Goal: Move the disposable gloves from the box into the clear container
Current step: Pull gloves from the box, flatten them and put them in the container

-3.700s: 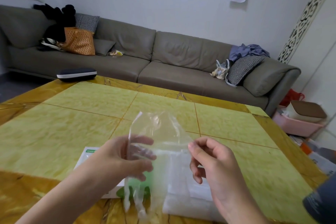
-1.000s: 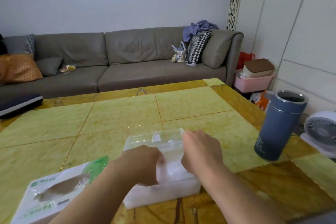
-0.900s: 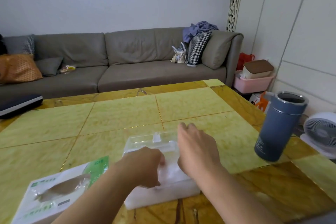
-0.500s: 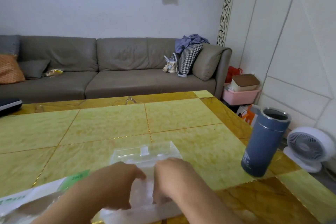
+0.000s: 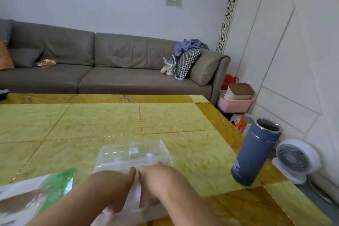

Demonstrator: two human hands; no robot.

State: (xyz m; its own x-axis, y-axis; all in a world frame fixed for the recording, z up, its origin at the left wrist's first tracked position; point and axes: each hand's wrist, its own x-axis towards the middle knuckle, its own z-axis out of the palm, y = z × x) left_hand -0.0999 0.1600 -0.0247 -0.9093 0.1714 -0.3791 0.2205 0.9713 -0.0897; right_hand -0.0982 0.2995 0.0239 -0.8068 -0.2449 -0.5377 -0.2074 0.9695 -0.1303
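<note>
Both hands, left [image 5: 108, 185] and right [image 5: 161, 181], are pressed side by side onto gloves [image 5: 135, 194] in the clear container [image 5: 132, 154]; the box [image 5: 36, 194] is seen left of them.

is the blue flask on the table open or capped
Open. The blue flask stands upright near the table's right edge, with no cap on it; its metal rim and dark inside show.

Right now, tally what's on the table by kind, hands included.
Hands: 2, left hand and right hand
Clear container: 1
Gloves box: 1
Blue tumbler: 1
Dark item at the far left edge, cut off: 1
Total: 6
</note>
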